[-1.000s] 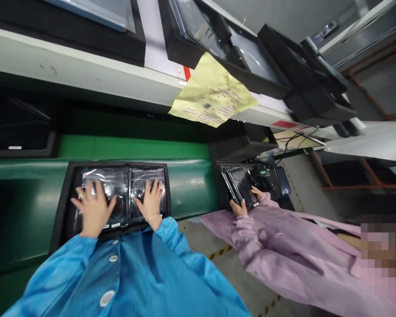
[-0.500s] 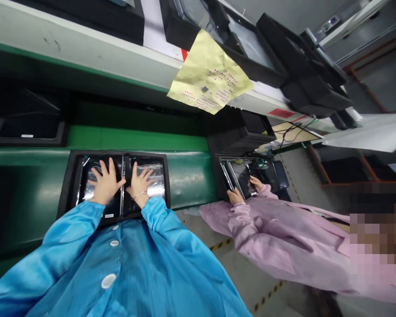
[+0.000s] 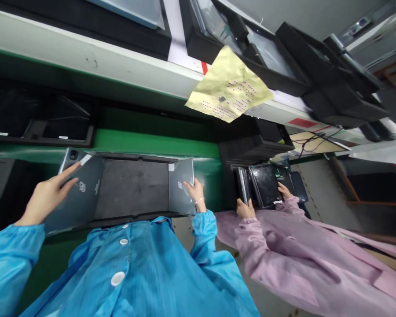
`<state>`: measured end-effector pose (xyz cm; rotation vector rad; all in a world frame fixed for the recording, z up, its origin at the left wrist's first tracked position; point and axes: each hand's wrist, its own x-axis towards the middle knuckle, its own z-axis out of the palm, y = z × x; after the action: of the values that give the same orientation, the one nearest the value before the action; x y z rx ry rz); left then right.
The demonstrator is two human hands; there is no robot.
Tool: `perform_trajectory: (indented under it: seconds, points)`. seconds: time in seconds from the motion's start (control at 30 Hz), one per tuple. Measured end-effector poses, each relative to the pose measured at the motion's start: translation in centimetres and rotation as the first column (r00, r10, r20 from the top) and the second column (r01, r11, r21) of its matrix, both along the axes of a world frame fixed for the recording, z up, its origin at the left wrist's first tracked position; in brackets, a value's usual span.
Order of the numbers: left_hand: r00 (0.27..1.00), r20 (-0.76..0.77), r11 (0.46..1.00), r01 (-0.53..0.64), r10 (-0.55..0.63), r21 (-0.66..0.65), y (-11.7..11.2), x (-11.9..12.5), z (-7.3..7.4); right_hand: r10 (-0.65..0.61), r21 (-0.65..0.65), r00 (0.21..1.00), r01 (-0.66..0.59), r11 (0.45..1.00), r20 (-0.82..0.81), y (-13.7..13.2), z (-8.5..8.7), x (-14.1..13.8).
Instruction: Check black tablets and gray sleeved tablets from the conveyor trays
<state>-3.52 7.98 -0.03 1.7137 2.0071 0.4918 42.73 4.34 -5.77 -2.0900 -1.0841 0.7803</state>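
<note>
My left hand (image 3: 51, 193) pinches the outer edge of a grey tablet (image 3: 82, 193), tilted with its back and camera corner showing. On the other side, my right hand (image 3: 196, 191) grips the outer edge of a second tablet (image 3: 180, 180), which also stands tilted with its back towards me. Between the two lies a black foam tray (image 3: 132, 187), its dark bottom bare in the middle. Both tablets are over the tray's ends; whether their lower edges touch it I cannot tell. A small white label shows on each tablet.
To the right, a co-worker in a pink coat handles tablets (image 3: 266, 185) at a black tray. More black trays with tablets (image 3: 66, 119) lie at the back left. Above the green bench runs a white shelf (image 3: 119, 72) with a yellow paper (image 3: 231, 86) hanging from its edge.
Both hands were spread flat on the two tablets lying in the tray. Now they have moved apart, each holding a tablet raised on its edge with the back showing.
</note>
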Motion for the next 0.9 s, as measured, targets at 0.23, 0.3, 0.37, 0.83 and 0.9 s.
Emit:
perform_trajectory:
  seconds: [0.23, 0.3, 0.37, 0.83, 0.9]
  points:
    - [0.933, 0.308, 0.972, -0.221, 0.185, 0.086, -3.5, 4.7, 2.8, -0.182, 0.058, 0.882, 0.229, 0.972, -0.434, -5.8, 4.2, -1.1]
    - [0.889, 0.416, 0.957, -0.262, 0.191, 0.121, -4.5, 7.2, 3.7, -0.210, 0.074, 0.834, 0.286, 0.955, -0.510, -7.2, 5.7, -2.5]
    - [0.847, 0.506, 0.955, -0.264, 0.164, 0.133, -5.3, 9.6, 4.7, -0.219, 0.096, 0.803, 0.323, 0.942, -0.555, -8.1, 6.9, -3.7]
    - [0.678, 0.683, 0.939, 0.031, -0.271, 0.343, -8.1, 15.2, 10.7, -0.212, 0.111, 0.683, 0.396, 0.911, -0.699, -11.5, 10.3, -5.3]
    - [0.676, 0.684, 0.935, 0.024, -0.275, 0.353, -8.4, 15.4, 10.8, -0.217, 0.098, 0.668, 0.400, 0.911, -0.712, -11.7, 9.9, -5.7]
